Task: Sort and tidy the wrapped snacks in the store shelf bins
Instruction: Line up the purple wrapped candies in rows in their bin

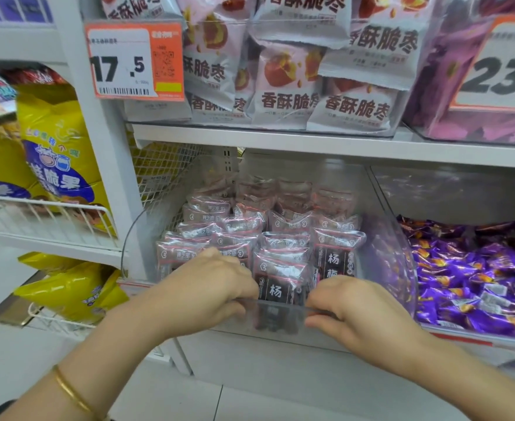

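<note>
An orange price tag (134,60) reading 17.5 hung at upper left, another orange tag (497,63) at the right edge. Big yellow bags (52,141) sat in a white wire basket (48,221) at far left.

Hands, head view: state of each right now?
Left hand: grips the front rim of the clear bin.
Right hand: grips the same rim.

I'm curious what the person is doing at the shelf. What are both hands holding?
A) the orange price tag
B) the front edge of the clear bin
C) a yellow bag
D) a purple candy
B: the left hand and the right hand both grip the front rim of the clear bin, which holds the pink-wrapped snacks.
</note>
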A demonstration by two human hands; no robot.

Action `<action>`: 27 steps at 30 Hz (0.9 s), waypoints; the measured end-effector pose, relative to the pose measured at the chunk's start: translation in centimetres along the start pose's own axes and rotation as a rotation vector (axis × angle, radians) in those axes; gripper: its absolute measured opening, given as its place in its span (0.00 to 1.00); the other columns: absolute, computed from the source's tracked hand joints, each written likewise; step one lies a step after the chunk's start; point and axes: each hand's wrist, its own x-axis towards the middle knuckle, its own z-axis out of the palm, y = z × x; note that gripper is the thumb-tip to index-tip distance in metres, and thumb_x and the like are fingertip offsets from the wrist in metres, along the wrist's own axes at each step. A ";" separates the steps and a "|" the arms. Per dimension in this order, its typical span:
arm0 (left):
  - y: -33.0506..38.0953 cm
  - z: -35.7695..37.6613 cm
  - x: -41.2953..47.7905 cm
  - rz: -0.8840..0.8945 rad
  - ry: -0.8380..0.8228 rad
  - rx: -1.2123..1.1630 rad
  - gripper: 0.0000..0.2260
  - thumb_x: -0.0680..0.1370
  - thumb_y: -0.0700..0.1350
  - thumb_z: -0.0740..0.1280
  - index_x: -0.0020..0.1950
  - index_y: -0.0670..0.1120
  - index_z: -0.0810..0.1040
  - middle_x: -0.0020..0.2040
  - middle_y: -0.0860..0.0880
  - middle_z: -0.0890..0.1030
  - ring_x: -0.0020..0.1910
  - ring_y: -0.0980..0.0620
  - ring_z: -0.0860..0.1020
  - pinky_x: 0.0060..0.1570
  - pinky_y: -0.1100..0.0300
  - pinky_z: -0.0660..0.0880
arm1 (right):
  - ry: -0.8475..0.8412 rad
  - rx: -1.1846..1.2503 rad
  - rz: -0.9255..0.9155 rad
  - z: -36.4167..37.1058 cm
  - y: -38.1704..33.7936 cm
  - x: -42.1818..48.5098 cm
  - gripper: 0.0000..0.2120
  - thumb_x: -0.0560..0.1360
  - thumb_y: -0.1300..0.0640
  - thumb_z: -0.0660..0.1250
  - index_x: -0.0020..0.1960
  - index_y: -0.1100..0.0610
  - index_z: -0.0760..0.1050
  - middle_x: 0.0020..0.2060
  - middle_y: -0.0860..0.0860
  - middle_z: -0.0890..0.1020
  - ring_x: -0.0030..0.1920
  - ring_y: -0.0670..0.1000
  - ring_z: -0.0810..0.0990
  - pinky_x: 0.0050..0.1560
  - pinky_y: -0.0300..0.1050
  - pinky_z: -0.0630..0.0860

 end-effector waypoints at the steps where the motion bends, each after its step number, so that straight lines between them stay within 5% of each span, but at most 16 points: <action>1: 0.0 -0.1 0.2 0.016 0.034 0.004 0.06 0.76 0.52 0.64 0.49 0.52 0.77 0.45 0.56 0.77 0.49 0.58 0.71 0.53 0.59 0.63 | 0.017 0.011 0.005 -0.1 0.2 0.2 0.13 0.69 0.46 0.63 0.33 0.49 0.62 0.30 0.40 0.63 0.32 0.46 0.71 0.27 0.39 0.67; 6: -0.5 -2.1 1.4 -0.022 0.186 -0.035 0.03 0.73 0.49 0.65 0.43 0.53 0.78 0.40 0.57 0.76 0.44 0.55 0.72 0.47 0.58 0.67 | 0.132 0.014 0.037 -1.9 1.5 1.9 0.12 0.70 0.47 0.65 0.32 0.51 0.69 0.27 0.41 0.64 0.33 0.44 0.66 0.32 0.44 0.69; 12: -1.1 -0.9 3.0 -0.119 0.213 -0.017 0.02 0.77 0.46 0.65 0.48 0.51 0.78 0.45 0.55 0.78 0.47 0.55 0.67 0.54 0.58 0.66 | 0.101 0.012 0.094 -1.9 2.5 3.3 0.15 0.72 0.51 0.69 0.33 0.50 0.66 0.27 0.42 0.66 0.35 0.46 0.66 0.36 0.45 0.68; 17: -0.9 -0.1 3.5 -0.148 0.202 0.010 0.04 0.78 0.47 0.64 0.50 0.52 0.77 0.47 0.55 0.77 0.51 0.53 0.70 0.50 0.61 0.60 | 0.074 0.012 0.169 -1.4 2.4 3.4 0.12 0.74 0.50 0.67 0.35 0.51 0.69 0.32 0.45 0.70 0.38 0.47 0.68 0.40 0.44 0.71; 24: 0.1 1.0 3.2 -0.157 0.134 0.040 0.06 0.78 0.48 0.63 0.52 0.53 0.78 0.50 0.56 0.77 0.54 0.53 0.71 0.58 0.58 0.63 | -0.066 -0.051 0.239 -0.7 1.1 2.6 0.08 0.76 0.49 0.64 0.42 0.52 0.71 0.39 0.45 0.72 0.49 0.51 0.75 0.45 0.45 0.73; 27: -0.4 -0.2 3.4 -0.164 0.101 -0.105 0.08 0.76 0.54 0.66 0.51 0.53 0.80 0.48 0.57 0.79 0.52 0.56 0.72 0.56 0.59 0.68 | -0.257 -0.058 0.292 -2.5 0.9 3.3 0.12 0.77 0.45 0.61 0.45 0.54 0.74 0.43 0.50 0.78 0.48 0.53 0.77 0.47 0.47 0.75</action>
